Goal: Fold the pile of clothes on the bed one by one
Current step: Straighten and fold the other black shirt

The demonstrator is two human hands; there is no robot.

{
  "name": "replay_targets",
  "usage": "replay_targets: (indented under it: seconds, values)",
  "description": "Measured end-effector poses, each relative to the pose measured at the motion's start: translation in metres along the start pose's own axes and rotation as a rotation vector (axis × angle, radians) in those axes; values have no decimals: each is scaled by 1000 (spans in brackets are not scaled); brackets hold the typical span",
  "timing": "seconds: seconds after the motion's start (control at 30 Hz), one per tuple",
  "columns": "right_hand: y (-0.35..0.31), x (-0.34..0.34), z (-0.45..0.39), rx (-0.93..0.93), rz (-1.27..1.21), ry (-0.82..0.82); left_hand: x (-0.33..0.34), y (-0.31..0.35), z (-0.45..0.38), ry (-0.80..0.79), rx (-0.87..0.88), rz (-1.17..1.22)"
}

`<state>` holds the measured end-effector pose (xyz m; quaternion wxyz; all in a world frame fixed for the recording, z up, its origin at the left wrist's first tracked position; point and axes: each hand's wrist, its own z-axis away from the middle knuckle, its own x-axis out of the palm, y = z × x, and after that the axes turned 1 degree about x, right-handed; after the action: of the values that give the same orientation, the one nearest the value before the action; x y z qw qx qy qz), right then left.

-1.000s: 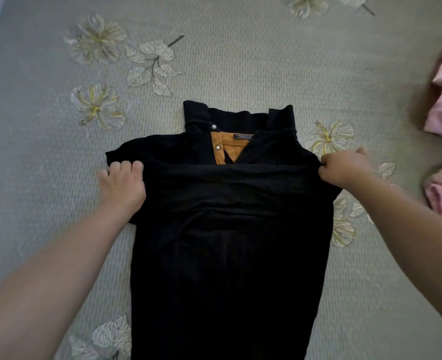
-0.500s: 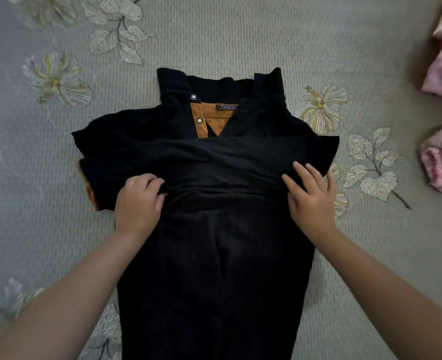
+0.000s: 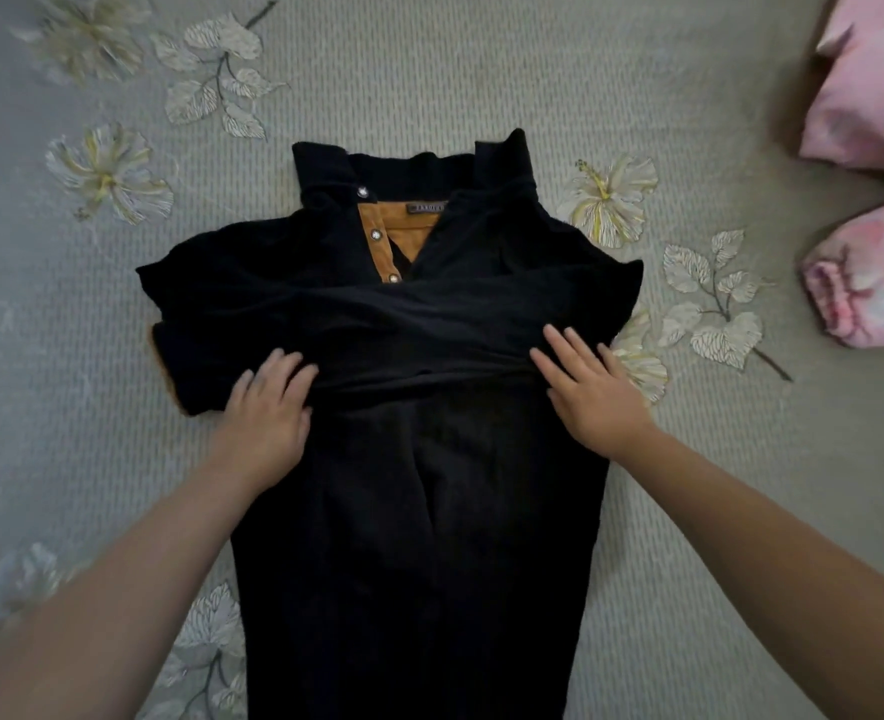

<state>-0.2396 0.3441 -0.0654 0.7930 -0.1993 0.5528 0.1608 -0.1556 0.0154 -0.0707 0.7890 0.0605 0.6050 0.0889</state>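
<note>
Near: 2 forearms reaching forward over the lower body of a black shirt (image 3: pixel 419 537), laid lengthwise on the bed (image 3: pixel 429 80), collar at the far end.

Middle: left hand (image 3: pixel 268 407), fingers loosely bent, resting on the crosswise fold near the left edge; no pinch visible. Right hand (image 3: pixel 590 392), fingers straight and spread, pressing flat on the same fold. Both moved inward from the shirt's outer sides 1 second ago, and the grip given up for flattening; sleeves now folded across the chest. Judged: sleeve stage finished, lengthwise fold next.

Far: tan placket (image 3: pixel 377 236) with 3 snaps, open. Pink clothes (image 3: pixel 866 283) at right, well apart, unfolded.
</note>
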Motion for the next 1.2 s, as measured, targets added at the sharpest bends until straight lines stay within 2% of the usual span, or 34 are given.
replay_targets:
  seconds: [0.07,0.13,0.2,0.27,0.3,0.43,0.53,0.6,0.67,0.8,0.93,1.1,1.2]
  values:
    - [0,2,0,30,2,-29,1,9,9,-7,-67,-20]
    - [-9,-4,7,47,-11,-4,0,20,26,29,-60,2]
    - [-25,-7,28,19,-54,108,3,36,56,70,-16,35]
    - [-42,1,65,-15,-72,255,15,56,97,90,-58,66]
    - [-51,8,88,3,-90,281,23,65,121,91,-144,97]
    - [-79,41,190,244,-202,182,49,101,216,-18,-634,290]
    - [-104,56,246,335,-238,6,57,113,259,-49,-738,314]
    - [-121,62,261,293,-246,-73,57,113,272,-58,-759,303]
    - [-133,63,265,236,-238,-75,54,110,276,-61,-742,260]
    - [-148,67,263,52,-58,59,49,97,266,-26,-578,147]
    - [-152,78,247,35,-34,233,52,87,241,41,-376,90]
    - [-119,64,260,53,-106,397,36,49,253,187,-589,332]
    - [-84,54,302,99,-21,345,22,15,305,27,-554,235]
